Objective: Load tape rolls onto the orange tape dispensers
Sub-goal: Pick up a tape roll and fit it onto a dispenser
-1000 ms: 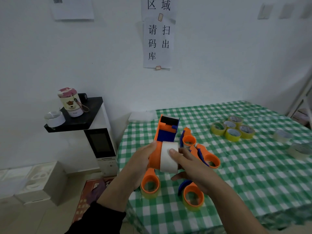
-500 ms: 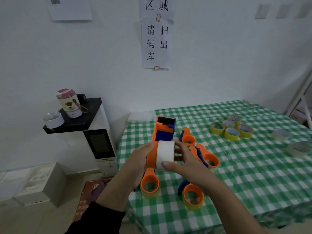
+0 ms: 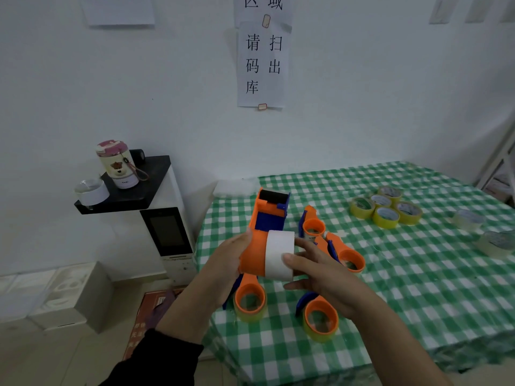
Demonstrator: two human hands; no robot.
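My left hand [image 3: 223, 263] grips an orange and blue tape dispenser [image 3: 263, 227] from its left side, held above the near left corner of the table. A white tape roll [image 3: 279, 254] sits against the dispenser's orange hub, and my right hand [image 3: 323, 271] holds that roll with thumb in front and fingers behind. Several more orange dispensers lie on the green checked cloth: one with a yellow roll [image 3: 249, 300], another [image 3: 320, 320], and two farther back [image 3: 313, 227] [image 3: 348, 257].
A cluster of yellow tape rolls [image 3: 386, 208] and two clear rolls [image 3: 469, 218] lie at the right on the table [image 3: 418, 274]. Left of the table stands a white appliance [image 3: 167, 232] with a black top carrying a cup [image 3: 118, 164]. Boxes sit on the floor at left.
The view drifted slightly. My right thumb slid from the roll's top to its lower front while the roll stayed against the dispenser hub.
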